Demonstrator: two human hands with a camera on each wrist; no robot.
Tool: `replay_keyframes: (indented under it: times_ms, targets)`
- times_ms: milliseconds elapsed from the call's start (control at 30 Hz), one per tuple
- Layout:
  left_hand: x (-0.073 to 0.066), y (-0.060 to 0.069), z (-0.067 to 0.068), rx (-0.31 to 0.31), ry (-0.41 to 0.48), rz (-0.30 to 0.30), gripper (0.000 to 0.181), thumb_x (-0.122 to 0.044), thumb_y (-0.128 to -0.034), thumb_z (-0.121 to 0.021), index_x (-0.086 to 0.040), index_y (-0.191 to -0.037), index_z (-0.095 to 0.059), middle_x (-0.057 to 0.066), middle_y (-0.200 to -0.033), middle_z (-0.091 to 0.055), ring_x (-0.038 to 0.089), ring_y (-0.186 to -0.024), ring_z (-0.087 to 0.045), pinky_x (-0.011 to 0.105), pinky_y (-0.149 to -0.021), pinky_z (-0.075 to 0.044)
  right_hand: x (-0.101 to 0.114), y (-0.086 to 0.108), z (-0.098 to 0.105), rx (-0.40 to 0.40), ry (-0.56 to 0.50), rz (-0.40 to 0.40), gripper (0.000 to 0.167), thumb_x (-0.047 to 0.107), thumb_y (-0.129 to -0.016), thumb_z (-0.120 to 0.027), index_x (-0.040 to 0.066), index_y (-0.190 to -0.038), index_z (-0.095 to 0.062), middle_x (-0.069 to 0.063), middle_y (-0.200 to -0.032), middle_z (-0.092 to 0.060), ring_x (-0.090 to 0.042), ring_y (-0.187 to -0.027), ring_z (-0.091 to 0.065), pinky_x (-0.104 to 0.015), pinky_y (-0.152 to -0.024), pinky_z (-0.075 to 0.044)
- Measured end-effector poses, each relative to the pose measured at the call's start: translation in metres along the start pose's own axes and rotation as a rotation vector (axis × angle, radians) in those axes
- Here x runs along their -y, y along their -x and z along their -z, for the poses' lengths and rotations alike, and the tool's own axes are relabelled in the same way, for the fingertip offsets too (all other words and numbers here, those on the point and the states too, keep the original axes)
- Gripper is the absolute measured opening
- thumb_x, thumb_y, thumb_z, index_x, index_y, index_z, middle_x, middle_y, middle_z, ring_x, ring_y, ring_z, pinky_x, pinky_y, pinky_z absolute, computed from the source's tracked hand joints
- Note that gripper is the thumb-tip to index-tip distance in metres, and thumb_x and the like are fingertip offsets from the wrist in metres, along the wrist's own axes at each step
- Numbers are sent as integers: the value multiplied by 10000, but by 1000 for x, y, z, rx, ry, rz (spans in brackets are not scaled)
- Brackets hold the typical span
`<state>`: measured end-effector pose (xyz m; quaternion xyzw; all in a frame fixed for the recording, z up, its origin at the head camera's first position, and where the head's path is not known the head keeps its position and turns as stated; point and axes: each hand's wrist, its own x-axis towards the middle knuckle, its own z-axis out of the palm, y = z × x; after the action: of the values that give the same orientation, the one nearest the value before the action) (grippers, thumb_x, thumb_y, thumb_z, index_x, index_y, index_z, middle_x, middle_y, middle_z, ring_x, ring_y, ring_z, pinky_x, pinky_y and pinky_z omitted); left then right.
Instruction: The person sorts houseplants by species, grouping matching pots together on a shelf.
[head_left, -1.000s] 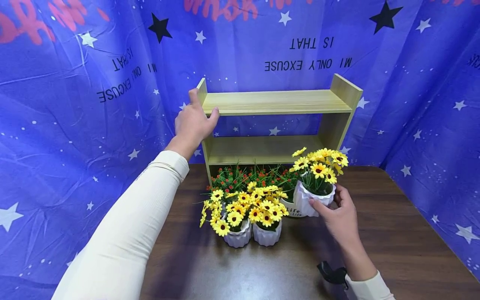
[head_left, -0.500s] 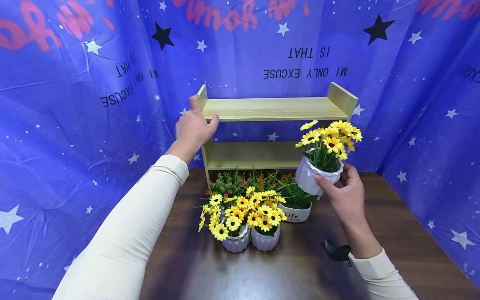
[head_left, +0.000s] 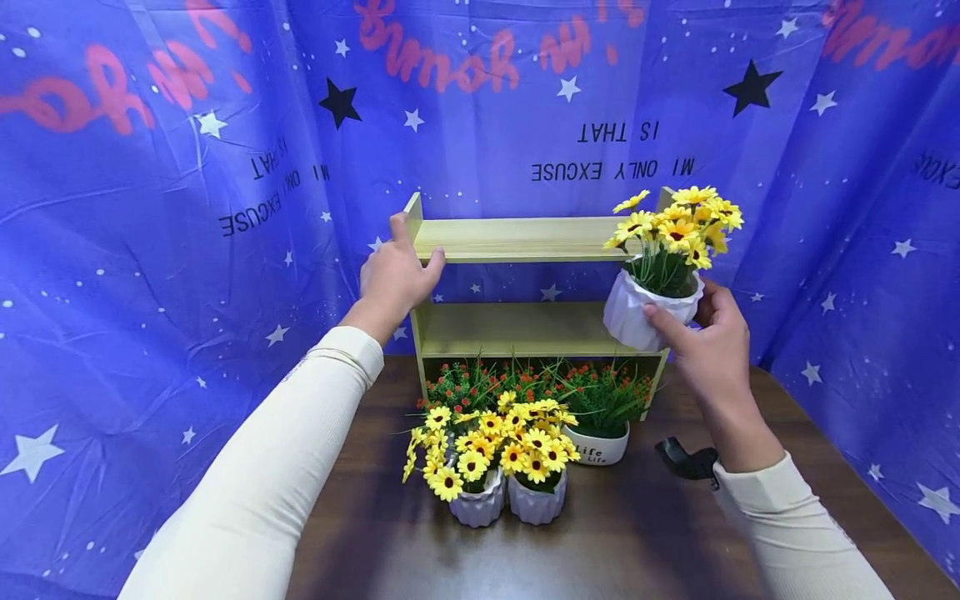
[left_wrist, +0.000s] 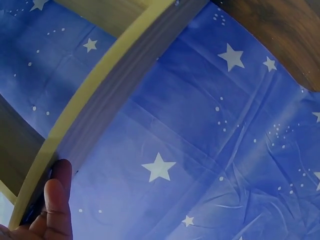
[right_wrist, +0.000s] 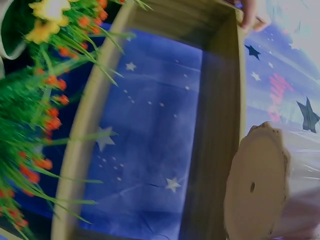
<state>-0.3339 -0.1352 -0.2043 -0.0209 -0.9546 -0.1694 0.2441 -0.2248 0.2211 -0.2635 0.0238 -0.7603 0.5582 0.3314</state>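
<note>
- While its thumb is lying over the front side and its other fingers are resting along the outer face, the left hand (head_left: 397,279) is gripping the upper left end of the wooden rack (head_left: 517,237).
- The rack is standing upright on the brown table (head_left: 517,562), its long axis running left to right, and a blue curtain (head_left: 862,333) is hanging behind it.
- In front of the rack, the left pot (head_left: 477,502) and the middle pot (head_left: 537,497) are standing upright side by side, their yellow blooms mingling.
- Behind them, red-flowered greenery (head_left: 611,396) is growing up from a white planter (head_left: 600,448) lettered "Life".
- Farther right, the raised pot (head_left: 641,308) is hanging above the table, before the top board's right end; its base-to-bloom axis is running nearly upright and leaning slightly right, its yellow flowers (head_left: 677,229) pointing up. Whether it is touching the rack, I cannot tell.
- The right hand (head_left: 716,342) is holding that pot by its wall, thumb pressing the near side, fingers bending round the right, spreading only as wide as this grasp.
- Beside the right cuff, a black strap (head_left: 686,460) is sticking out leftward.
</note>
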Motion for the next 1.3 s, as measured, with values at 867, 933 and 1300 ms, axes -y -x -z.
replay_keyframes:
  times_ms: [867, 933, 1300]
  targets:
    - [0, 1, -1, -2, -9, 6, 762, -586, -939, -467, -112, -1446, -153, 178, -747, -561, 375, -709, -619, 465, -570, -493, 23, -63, -8, -53, -12, 2, 632, 285, -850, -764, 53, -1370, -490, -132, -1238, -628, -114, -1010, -613, -236, -807, -503]
    - [0, 1, -1, -5, -5, 5, 760, -579, -939, -471, -111, -1448, -156, 177, -736, -562, 372, -689, -616, 463, -560, -491, 24, -64, -11, -62, -36, 8, 619, 276, -846, -766, 56, -1358, -495, -129, -1228, -634, -117, -1005, -616, -238, -804, -505]
    - [2, -2, -2, -24, -5, -15, 756, -583, -937, -460, -106, -1443, -164, 169, -718, -564, 361, -654, -613, 471, -560, -491, 30, -78, -20, -26, -3, -12, 676, 325, -857, -753, 46, -1391, -446, -142, -1326, -600, -137, -1074, -593, -287, -890, -503]
